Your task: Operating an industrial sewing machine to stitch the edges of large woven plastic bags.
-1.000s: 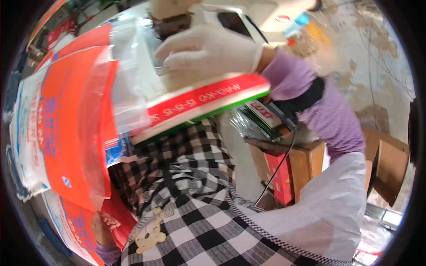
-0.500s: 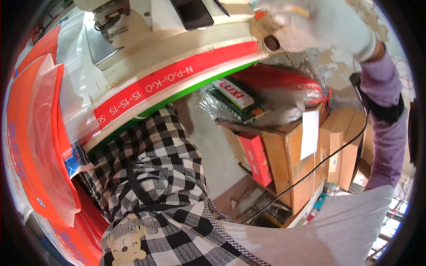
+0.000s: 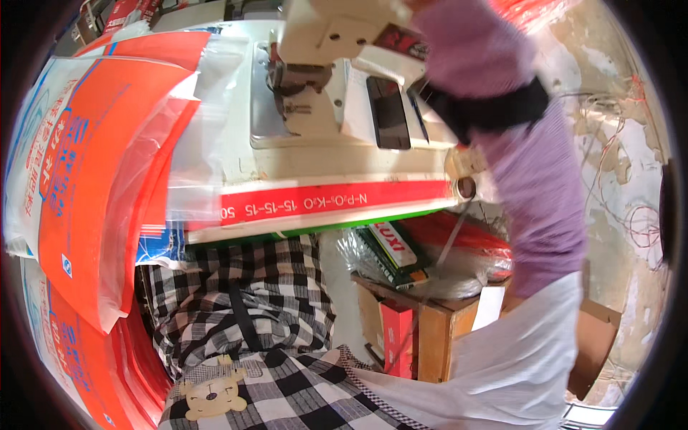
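One arm only shows: the right arm (image 3: 530, 179), in a purple sleeve with a black band, reaches up past the sewing machine (image 3: 337, 79), its hand cut off at the top edge, so finger state cannot be told. No left hand appears. Orange printed bags (image 3: 93, 193) lie stacked left of the machine, probably for easy feeding; a cluttered wooden stand (image 3: 423, 315) sits below.

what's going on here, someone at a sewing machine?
Yes. A person in a checked apron sits at a white sewing machine on a table covered with a printed sack. A stack of orange and white plastic sacks lies at the left of the table. The right arm, in a purple sleeve, reaches up past the machine; the hand itself is out of frame, and no left hand shows.
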Tool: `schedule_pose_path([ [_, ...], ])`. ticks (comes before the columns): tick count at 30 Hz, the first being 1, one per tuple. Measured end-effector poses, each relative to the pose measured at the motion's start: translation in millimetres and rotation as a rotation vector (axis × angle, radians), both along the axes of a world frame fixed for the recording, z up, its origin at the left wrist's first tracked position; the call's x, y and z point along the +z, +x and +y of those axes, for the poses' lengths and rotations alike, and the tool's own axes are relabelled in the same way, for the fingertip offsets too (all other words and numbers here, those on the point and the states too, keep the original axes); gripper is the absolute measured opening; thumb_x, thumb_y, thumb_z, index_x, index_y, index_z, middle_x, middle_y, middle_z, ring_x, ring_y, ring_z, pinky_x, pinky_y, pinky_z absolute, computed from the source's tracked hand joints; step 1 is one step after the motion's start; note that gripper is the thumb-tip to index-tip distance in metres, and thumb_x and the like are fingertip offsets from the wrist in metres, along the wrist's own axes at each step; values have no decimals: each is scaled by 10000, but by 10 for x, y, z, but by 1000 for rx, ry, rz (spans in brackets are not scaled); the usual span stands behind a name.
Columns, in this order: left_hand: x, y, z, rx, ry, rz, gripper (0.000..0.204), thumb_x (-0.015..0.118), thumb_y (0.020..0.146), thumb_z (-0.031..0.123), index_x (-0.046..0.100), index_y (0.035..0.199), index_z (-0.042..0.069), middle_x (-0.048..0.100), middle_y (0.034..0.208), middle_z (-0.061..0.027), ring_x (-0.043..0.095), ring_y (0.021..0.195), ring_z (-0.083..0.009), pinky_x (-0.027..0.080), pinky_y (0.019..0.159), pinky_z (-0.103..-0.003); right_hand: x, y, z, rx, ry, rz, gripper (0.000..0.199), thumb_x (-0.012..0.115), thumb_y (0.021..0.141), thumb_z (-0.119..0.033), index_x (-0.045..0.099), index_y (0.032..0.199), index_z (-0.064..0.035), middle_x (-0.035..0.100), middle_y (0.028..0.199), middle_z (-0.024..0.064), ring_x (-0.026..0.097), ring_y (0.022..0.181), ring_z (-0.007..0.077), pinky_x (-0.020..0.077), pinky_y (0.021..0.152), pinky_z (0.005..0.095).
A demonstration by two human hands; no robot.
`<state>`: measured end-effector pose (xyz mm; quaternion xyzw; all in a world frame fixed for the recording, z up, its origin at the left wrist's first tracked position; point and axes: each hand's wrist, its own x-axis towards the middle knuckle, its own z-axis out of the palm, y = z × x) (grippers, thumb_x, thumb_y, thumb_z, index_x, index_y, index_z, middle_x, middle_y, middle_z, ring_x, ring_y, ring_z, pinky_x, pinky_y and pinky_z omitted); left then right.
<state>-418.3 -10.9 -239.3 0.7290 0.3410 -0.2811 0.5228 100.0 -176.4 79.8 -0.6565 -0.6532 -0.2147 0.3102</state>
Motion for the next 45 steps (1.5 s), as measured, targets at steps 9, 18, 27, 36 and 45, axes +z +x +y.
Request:
schedule_pose_path([
  [9, 188, -7, -70, 18, 43, -57, 384, 583, 841, 78, 556, 1213, -15, 669, 1027, -135, 675, 840, -209, 528, 746, -295, -462, 186, -37, 343, 398, 1751, 275, 501, 945, -103, 542, 1200, -10, 571, 791, 11, 530, 667, 116, 460, 612, 235],
  [18, 2434, 582, 223, -334, 384, -461, 432, 582, 819, 16, 542, 1248, -22, 667, 1049, -142, 671, 849, -204, 517, 750, -284, -430, 178, 128, 463, 299, 1752, 202, 548, 935, -126, 566, 1106, -21, 586, 841, 17, 545, 703, 117, 469, 623, 252],
  [27, 815, 2372, -2029, -926, -705, -570, 743, 649, 897, 354, 239, 1433, 45, 508, 1288, -189, 678, 778, -183, 552, 684, -260, 212, -383, 679, 567, 281, 1599, 117, 572, 928, -198, 613, 952, -91, 619, 777, -5, 582, 666, 105, 477, 574, 238],
  [36, 914, 3290, -2674, -586, -1163, -275, 537, 313, 994, 542, 376, 686, 107, 473, 618, -33, 661, 533, -233, 553, 496, -348, 414, -463, 231, 395, 330, 1432, 133, 559, 917, -170, 637, 914, -62, 638, 764, 6, 583, 656, 94, 462, 565, 213],
  [45, 1001, 3302, -2772, -169, -1053, -334, 299, 416, 994, 344, 448, 876, 72, 503, 686, -52, 582, 489, -239, 543, 515, -375, -64, -873, 680, 533, 97, 1411, 298, 581, 927, -238, 646, 1121, -22, 683, 914, 60, 632, 795, 160, 506, 737, 285],
])
